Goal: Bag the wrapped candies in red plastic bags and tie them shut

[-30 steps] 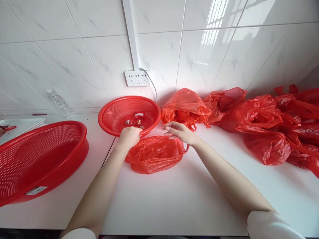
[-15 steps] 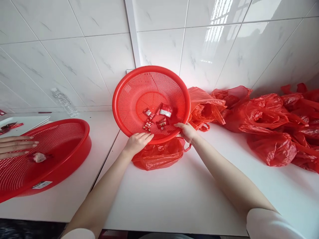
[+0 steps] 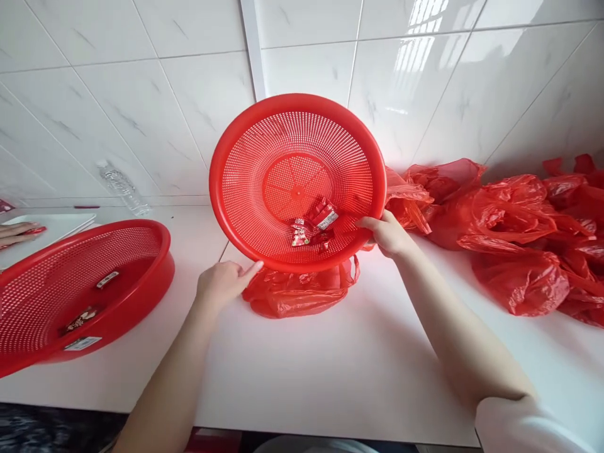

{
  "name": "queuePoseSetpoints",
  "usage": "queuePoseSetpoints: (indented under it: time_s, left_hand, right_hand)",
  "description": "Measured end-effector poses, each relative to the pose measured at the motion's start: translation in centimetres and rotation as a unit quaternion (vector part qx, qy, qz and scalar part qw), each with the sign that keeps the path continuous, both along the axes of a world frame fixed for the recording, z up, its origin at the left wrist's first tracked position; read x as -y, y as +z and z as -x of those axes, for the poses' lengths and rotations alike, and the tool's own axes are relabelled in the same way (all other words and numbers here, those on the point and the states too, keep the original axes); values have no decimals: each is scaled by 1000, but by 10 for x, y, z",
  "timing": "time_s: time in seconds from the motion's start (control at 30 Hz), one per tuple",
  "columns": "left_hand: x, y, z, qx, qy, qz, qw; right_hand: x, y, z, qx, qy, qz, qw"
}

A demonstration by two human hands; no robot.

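Red basket [image 3: 297, 157] is held tilted above the red bag [image 3: 297, 292], rim pinched by the right hand [image 3: 387, 233]; left hand [image 3: 221, 283] is loosely open beside it. Small packets [image 3: 314, 226] inside are unreadable.

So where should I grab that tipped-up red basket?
Hold the basket by its smooth rim at both sides, as the right hand does. It tilts steeply and the candies sit at its low edge, so two side grips probably steady it best.

Tiled kitchen wall [image 3: 141, 94], white counter [image 3: 330, 377]
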State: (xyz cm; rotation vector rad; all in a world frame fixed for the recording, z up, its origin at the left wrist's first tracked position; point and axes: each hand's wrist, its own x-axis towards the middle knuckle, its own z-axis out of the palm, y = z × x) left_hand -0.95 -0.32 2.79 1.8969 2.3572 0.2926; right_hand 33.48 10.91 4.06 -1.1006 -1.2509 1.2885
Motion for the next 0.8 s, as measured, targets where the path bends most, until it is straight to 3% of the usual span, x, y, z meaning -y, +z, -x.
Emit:
queuePoseSetpoints:
  time_s: [0.07, 0.2, 0.33, 0.6, 0.8]
  left_hand:
    - [-6, -8, 2, 82, -17, 46, 995]
    - [-21, -37, 5, 232, 4, -6, 973]
    - [-31, -58, 12, 435, 47, -15, 899]
    - [-39, -62, 18, 545, 60, -58, 834]
    - [-37, -60, 15, 552, 36, -70, 830]
  right_hand:
    - [0, 1, -3, 9, -5, -14, 1000]
    - [-3, -6, -1, 25, -26, -65, 997]
    - [-9, -18, 3, 58, -61, -173, 981]
    - [-2, -18, -2, 153, -123, -344, 918]
    - [5, -15, -1, 178, -110, -400, 892]
